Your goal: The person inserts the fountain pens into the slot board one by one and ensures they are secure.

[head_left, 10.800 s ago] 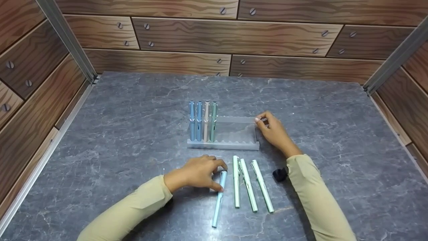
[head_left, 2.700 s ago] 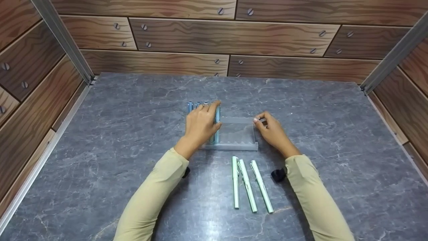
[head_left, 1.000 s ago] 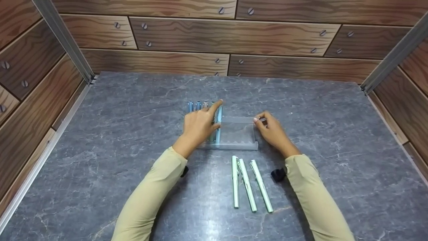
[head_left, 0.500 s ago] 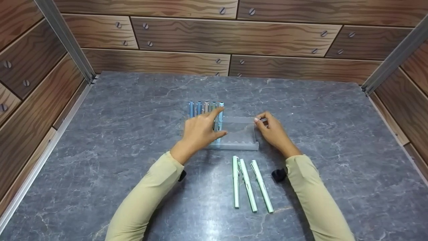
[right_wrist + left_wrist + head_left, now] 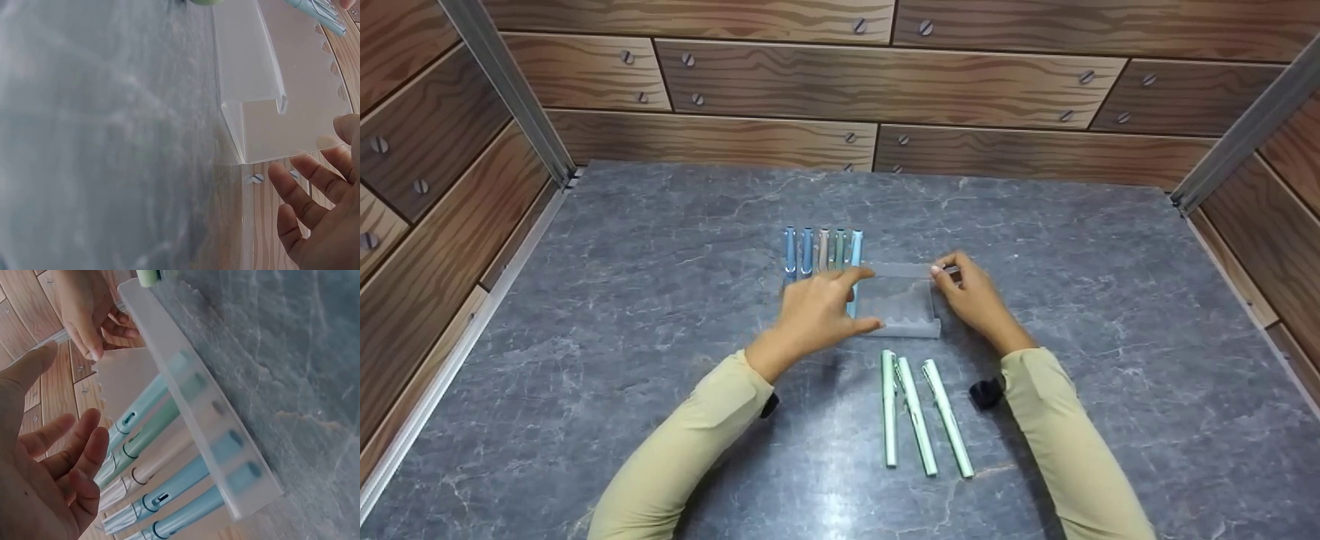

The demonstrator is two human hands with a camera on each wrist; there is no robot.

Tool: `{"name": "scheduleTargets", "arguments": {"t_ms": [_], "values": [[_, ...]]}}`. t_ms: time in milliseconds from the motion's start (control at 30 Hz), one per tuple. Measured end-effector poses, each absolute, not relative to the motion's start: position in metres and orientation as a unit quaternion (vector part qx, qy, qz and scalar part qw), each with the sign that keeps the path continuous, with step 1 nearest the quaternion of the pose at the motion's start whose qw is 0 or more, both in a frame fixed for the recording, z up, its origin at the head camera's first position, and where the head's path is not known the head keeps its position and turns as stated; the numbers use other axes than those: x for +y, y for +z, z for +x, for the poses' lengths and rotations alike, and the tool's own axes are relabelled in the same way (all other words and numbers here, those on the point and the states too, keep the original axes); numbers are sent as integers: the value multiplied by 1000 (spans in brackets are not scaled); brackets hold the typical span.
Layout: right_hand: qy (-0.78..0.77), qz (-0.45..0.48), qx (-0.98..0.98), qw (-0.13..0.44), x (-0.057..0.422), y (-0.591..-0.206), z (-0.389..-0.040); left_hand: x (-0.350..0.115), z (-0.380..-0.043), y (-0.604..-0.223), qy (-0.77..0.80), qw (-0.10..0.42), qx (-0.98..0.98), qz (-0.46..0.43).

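A clear pen stand point(image 5: 898, 300) holds several capped pens side by side in its left half: two blue, a beige, a dark green and a light blue pen point(image 5: 856, 247). My left hand point(image 5: 816, 311) hovers in front of these pens, thumb and index finger spread apart with nothing between them. It covers their lower parts in the head view; the left wrist view shows their lower ends behind the stand's front lip point(image 5: 191, 410). At the stand's upper right corner, my right hand point(image 5: 973, 292) pinches the edge between thumb and fingers.
Three pale green pens, a left one point(image 5: 889, 409), a middle one point(image 5: 917, 416) and a right one point(image 5: 949, 416), lie on the grey marbled table point(image 5: 660, 247) in front of the stand. Wood-patterned panels point(image 5: 840, 82) enclose the table at the back and sides.
The light blue pen has gone from the table into the stand beside the green one. My left hand has let go of it and drawn back toward me. My right hand stays at the corner.
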State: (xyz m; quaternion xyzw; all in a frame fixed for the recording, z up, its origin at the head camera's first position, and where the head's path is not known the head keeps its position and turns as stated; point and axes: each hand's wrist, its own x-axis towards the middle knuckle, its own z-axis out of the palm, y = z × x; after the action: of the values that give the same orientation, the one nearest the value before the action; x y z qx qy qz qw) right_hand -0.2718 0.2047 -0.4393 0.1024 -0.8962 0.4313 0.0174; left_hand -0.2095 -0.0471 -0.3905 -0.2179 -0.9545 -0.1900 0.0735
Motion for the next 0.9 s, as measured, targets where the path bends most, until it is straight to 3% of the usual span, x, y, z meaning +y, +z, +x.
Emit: {"name": "scheduleTargets", "arguments": {"t_ms": [900], "values": [[437,111,-892,25,205,-441,-271,-30,-183,-409,-142,-30,-950,-275]]}}
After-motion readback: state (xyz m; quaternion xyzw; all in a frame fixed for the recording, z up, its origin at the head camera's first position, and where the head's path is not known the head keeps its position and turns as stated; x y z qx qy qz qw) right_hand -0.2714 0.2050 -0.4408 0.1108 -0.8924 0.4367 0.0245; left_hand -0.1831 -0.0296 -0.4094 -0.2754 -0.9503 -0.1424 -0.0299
